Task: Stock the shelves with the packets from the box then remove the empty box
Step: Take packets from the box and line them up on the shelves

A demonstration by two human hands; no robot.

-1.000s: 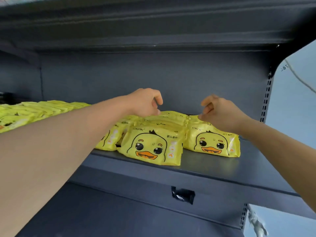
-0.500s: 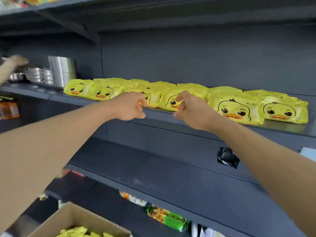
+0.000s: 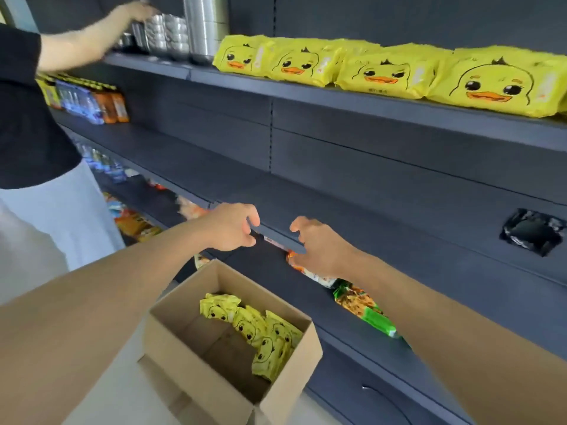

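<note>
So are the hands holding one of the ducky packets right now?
No. Both the left hand and the right hand hold nothing, with fingers loosely curled above the cardboard box, where some yellow duck packets remain.

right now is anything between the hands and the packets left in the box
Nothing visible. The left hand and right hand hang empty above the open box; its yellow packets lie uncovered below.
</note>
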